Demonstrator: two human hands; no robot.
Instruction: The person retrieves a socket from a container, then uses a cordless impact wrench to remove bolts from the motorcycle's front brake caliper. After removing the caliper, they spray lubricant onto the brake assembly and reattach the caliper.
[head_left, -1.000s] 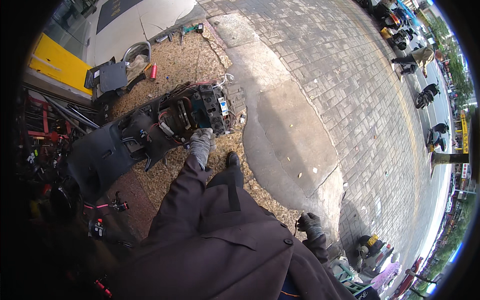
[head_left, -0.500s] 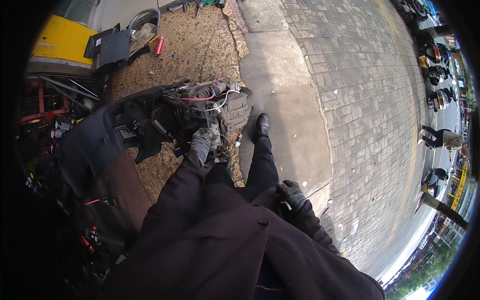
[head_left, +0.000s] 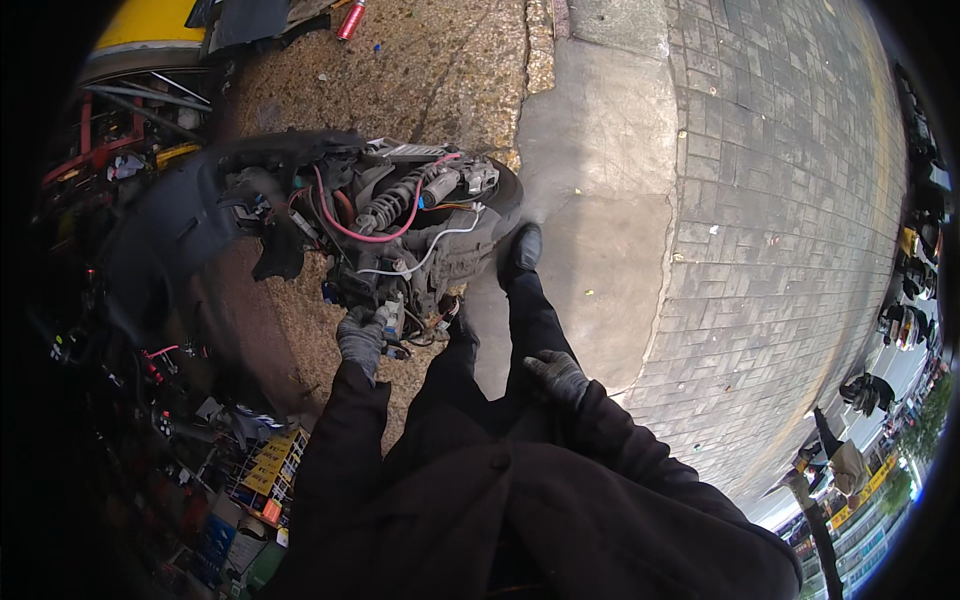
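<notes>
A partly stripped scooter body [head_left: 180,230] lies across the ground at left, exposing a coil-spring shock [head_left: 388,205], a pink cable [head_left: 370,236], a white cable [head_left: 440,238] and loose connectors. My gloved left hand [head_left: 362,340] grips a part at the lower edge of this assembly, beside a pale component [head_left: 392,316]; the exact part gripped is hidden by the fingers. My gloved right hand [head_left: 555,372] is down against my right thigh, fingers loosely extended, with nothing visible in them. My shoe [head_left: 525,246] is beside the assembly's right end.
A red spray can [head_left: 350,20] and dark panels [head_left: 245,22] lie at the top. Cluttered metal racks and parts [head_left: 265,470] line the left side. Brick paving [head_left: 760,200] runs along the right, with parked scooters [head_left: 905,325] and another person [head_left: 840,465] near the street.
The view has shifted and turned. The assembly's shock and wheel end show more fully, my left hand has moved lower, my right hand has come in toward my thigh, and my right foot has stepped forward.
</notes>
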